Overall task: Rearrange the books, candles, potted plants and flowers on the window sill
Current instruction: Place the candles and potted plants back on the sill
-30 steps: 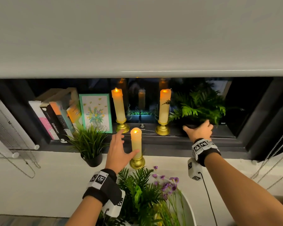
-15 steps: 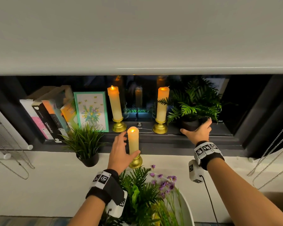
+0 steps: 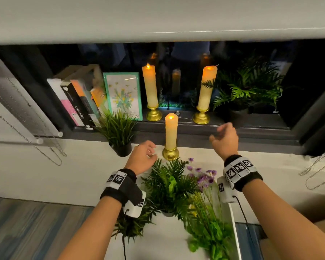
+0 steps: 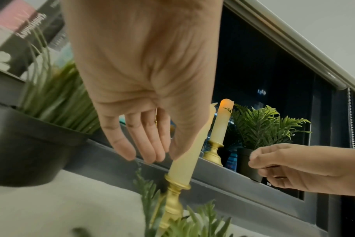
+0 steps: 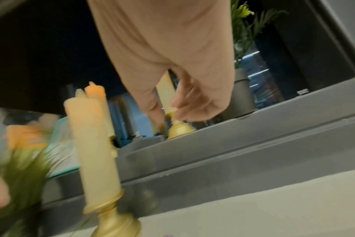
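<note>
Hovering my left hand (image 3: 141, 158) just left of the upright candle (image 3: 171, 132) on the sill (image 3: 251, 167), fingers apart, empty; right hand (image 3: 225, 140) farther off, loosely curled, holding nothing.

We can read little here. On the black book spine (image 3: 77, 107) among the leaning books, white script runs along its length, something like "Unbothered", though we cannot make out each letter; the left wrist view shows the same script (image 4: 31, 26) upside down and blurred. The orange book (image 3: 99, 96) bears white lettering too smeared for us to read
</note>
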`<state>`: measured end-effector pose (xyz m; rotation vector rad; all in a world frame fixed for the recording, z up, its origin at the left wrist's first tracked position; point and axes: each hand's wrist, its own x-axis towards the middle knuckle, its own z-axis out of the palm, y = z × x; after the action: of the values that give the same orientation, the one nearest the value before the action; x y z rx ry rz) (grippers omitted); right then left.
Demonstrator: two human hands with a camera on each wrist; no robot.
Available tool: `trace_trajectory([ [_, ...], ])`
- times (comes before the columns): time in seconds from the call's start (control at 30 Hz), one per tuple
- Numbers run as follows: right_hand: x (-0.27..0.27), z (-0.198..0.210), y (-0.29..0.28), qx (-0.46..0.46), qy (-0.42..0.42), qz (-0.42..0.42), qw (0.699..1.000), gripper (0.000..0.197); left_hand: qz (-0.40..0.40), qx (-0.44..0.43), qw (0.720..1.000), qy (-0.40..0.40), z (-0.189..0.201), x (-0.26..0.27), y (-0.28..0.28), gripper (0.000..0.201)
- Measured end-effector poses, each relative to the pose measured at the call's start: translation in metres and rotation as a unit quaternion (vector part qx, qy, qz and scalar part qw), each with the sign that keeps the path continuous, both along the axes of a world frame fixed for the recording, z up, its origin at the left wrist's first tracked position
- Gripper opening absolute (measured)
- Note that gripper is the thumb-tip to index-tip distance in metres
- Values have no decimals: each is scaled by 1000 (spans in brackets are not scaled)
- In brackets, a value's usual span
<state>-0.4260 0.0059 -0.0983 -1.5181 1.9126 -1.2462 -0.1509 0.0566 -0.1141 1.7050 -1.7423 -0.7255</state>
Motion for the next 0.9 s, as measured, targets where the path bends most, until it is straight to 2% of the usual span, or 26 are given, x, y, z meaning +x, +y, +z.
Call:
trace_trajectory([
  [0.07, 16, -6, 12, 84, 15, 134, 987, 23, -23, 39, 999, -13, -4, 9, 9, 20],
  [0.13, 36, -11, 28, 204, 60, 288, 934, 28, -52, 98, 993, -45, -8, 18, 20, 27],
  [0.2, 56, -21, 47, 304, 131, 389, 860, 49, -90, 167, 977, -97, -16, 26, 33, 47],
  [0.23, 65, -25, 58, 331, 164, 411, 834, 62, -104, 192, 967, -131, -19, 28, 40, 58],
  [0.3, 82, -35, 74, 354, 209, 415, 812, 84, -111, 215, 951, -190, -24, 29, 55, 73],
  [0.4, 96, -47, 84, 369, 243, 395, 805, 103, -107, 230, 944, -212, -30, 34, 70, 81],
  [0.47, 97, -48, 85, 374, 259, 384, 803, 105, -110, 245, 940, -209, -32, 40, 76, 82],
  [0.6, 98, -38, 84, 368, 269, 373, 808, 101, -83, 264, 949, -153, -29, 56, 81, 64],
  [0.77, 111, -22, 85, 307, 361, 346, 810, 83, -90, 269, 941, -186, -29, 70, 81, 29],
  [0.83, 117, -17, 87, 296, 387, 328, 809, 79, -87, 264, 944, -179, -30, 73, 82, 25],
  [0.9, 122, -14, 89, 296, 395, 313, 811, 78, -94, 271, 941, -177, -30, 78, 85, 30],
])
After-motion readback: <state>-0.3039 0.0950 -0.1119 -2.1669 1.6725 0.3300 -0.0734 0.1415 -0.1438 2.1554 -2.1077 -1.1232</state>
